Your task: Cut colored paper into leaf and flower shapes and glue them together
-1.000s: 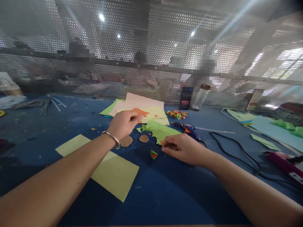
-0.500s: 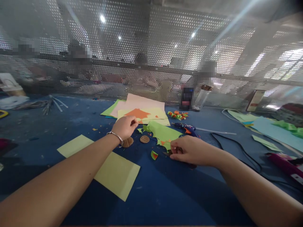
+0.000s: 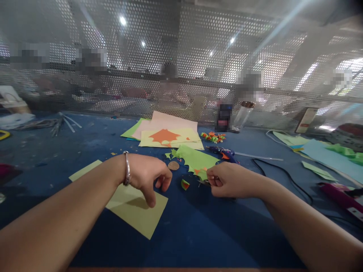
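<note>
My left hand (image 3: 150, 175) is open, thumb and fingers apart and curved downward, above the pale yellow-green paper sheet (image 3: 136, 217). Closed fingers of my right hand (image 3: 227, 179) wrap scissors (image 3: 203, 183); only their pointed metal tips show clearly. Just beyond those tips lies a jagged sheet of green paper (image 3: 195, 156) with orange scraps on it. A small folded green-and-orange paper piece (image 3: 185, 184) rests between my hands. Behind my left fingertips sits a round brown disc (image 3: 173, 165).
Behind my hands lie stacked paper sheets (image 3: 176, 122), a heap of small paper pieces (image 3: 213, 137) and a blue glue gun (image 3: 222, 152). A black cable (image 3: 289, 179) runs along the right, near a magenta power strip (image 3: 343, 200). A perforated metal screen (image 3: 181, 49) borders the table's back.
My left hand has come back toward me from beside the stacked sheets, its fingers spreading from a closed pose. My right hand has barely shifted.
</note>
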A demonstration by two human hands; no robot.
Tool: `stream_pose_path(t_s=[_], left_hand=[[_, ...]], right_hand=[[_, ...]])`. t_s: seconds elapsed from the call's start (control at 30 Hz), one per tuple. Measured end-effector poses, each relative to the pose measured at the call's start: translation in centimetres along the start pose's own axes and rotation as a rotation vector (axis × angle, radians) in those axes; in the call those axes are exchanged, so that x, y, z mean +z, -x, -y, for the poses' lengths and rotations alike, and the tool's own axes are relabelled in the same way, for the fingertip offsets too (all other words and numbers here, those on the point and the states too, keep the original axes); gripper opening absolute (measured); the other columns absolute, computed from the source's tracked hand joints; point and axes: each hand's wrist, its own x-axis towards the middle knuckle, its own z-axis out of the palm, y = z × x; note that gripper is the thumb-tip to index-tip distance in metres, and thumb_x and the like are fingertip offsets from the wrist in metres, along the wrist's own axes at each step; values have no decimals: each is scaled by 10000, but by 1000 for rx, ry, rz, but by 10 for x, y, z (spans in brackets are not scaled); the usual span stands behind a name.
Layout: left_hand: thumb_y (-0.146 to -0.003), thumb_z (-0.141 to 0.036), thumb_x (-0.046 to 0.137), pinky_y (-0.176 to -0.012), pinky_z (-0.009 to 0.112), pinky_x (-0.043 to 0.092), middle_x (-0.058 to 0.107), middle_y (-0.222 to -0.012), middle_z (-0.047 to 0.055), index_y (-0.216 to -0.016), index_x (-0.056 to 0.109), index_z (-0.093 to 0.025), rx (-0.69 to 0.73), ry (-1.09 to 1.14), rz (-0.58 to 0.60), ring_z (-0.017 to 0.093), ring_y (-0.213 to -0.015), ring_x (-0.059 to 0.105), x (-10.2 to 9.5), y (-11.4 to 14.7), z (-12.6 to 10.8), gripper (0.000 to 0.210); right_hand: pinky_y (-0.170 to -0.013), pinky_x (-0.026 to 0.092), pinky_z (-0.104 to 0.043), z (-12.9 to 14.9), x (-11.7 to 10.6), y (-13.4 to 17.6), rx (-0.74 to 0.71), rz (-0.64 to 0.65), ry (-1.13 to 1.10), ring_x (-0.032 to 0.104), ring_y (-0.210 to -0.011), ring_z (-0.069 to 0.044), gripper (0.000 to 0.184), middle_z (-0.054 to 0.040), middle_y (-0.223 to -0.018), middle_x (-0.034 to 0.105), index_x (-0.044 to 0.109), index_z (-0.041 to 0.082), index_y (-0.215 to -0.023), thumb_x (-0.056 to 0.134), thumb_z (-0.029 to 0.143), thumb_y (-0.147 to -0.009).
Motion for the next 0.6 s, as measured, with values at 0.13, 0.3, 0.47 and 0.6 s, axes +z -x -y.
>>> stream_pose_path(t_s=[0.13,0.3,0.47,0.6], left_hand=[[-528,-168,832,-529,261,325,673,-722,-7,-683,707,-211,-23,-56,-9,159,-604,532,8,-1,-8,203],[-595,-95,727,-552,261,331,648,-682,-6,-610,651,-198,88,-20,-110,156,-614,523,6,0,-8,129],[-720,-191,692,-566,248,373,637,-676,-16,-737,664,-199,147,234,-181,138,-590,521,-4,-3,7,33],[-801,-393,717,-589,247,421,685,-737,23,-818,722,-188,191,472,-313,151,-643,588,0,-17,10,205]], right_hand=[[-536,286,-261,1,0,1,9,-26,22,507,-603,-136,81,7,-653,622,559,206,-678,636,226,-694],[-536,307,-251,-1,-1,-1,-5,-38,-107,501,-591,-122,67,22,-639,588,542,202,-677,598,210,-712],[-536,317,-232,-8,-3,-3,-109,-7,-358,430,-577,-102,65,55,-615,471,511,199,-678,549,182,-729],[-577,429,-240,-8,-3,-5,-58,44,-674,578,-643,-137,45,35,-638,554,514,198,-696,519,174,-734]])
